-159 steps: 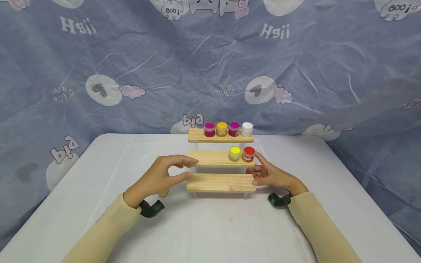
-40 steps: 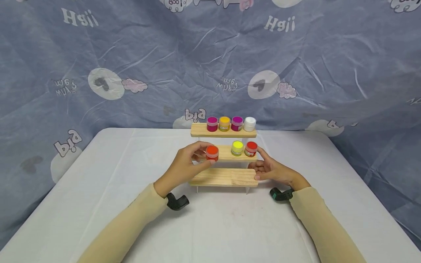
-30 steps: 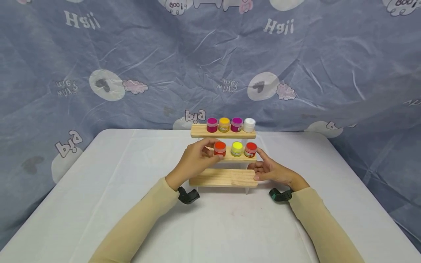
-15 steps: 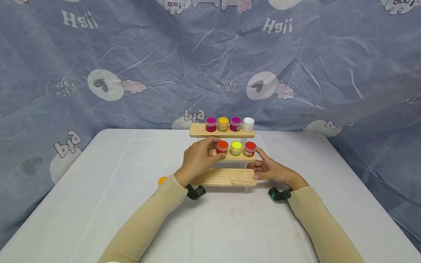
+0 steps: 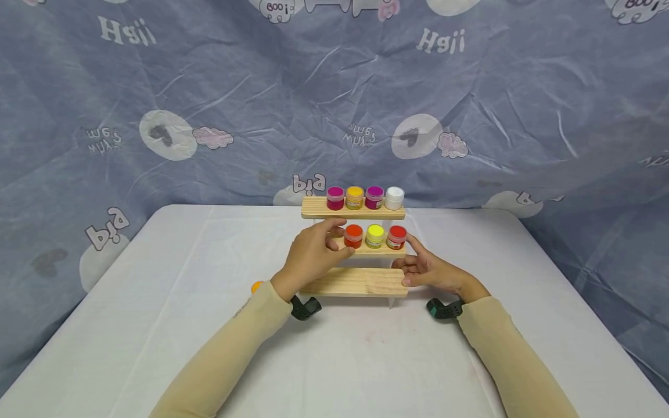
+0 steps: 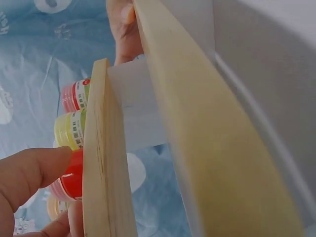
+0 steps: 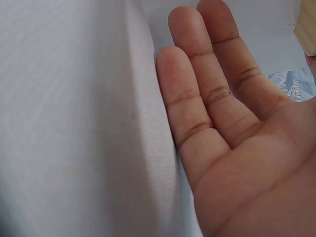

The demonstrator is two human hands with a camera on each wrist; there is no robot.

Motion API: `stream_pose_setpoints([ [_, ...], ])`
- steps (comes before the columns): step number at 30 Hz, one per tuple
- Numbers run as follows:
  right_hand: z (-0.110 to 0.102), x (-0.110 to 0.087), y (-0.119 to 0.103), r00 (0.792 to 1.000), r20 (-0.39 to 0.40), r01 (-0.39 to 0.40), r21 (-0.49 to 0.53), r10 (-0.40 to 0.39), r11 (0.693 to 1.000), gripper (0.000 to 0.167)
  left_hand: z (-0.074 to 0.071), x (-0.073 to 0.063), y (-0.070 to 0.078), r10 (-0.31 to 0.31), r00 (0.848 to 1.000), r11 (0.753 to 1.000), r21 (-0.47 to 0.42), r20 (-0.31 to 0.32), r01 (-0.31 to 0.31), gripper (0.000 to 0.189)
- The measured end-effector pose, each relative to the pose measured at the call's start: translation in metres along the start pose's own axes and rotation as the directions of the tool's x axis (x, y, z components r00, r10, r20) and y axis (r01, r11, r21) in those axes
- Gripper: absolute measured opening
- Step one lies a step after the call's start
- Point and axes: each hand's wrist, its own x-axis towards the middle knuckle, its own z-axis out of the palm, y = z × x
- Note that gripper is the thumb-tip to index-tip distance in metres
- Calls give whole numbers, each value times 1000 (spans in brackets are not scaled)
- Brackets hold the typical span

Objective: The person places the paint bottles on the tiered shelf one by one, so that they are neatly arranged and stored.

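Now that the orange-red jar (image 5: 353,235) sits on the wooden rack's (image 5: 353,283) middle shelf beside the yellow jar (image 5: 374,235), left hand (image 5: 312,255) loosens off it, fingers apart; right hand (image 5: 430,271) flat, steadying the rack's right end.

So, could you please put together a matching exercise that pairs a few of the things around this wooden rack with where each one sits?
Things:
1. white jar
2. yellow jar
3. orange jar
4. right hand

Places:
A. on the table, behind the left sleeve
B. right end of the top shelf
C. against the rack's right side
D. middle shelf, between two red jars

Pairs: 1-B, 2-D, 3-A, 4-C
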Motion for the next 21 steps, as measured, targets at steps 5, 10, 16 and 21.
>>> stream_pose_setpoints([
  [5,0,0,0,1000,-2,3,-2,-3,1000,116,-9,-9,-4,17,1000,995,-97,1,-17,58],
  [10,1,-1,0,1000,2,7,6,-7,1000,117,-19,-18,-8,69,998,989,-131,10,-67,50],
  [16,0,-1,-1,1000,1,2,3,-2,1000,118,-30,-34,-18,198,980,975,-111,32,-193,42],
  [21,0,0,-1,1000,2,3,3,-3,1000,115,-43,-49,-31,262,961,963,-87,90,-255,37],
])
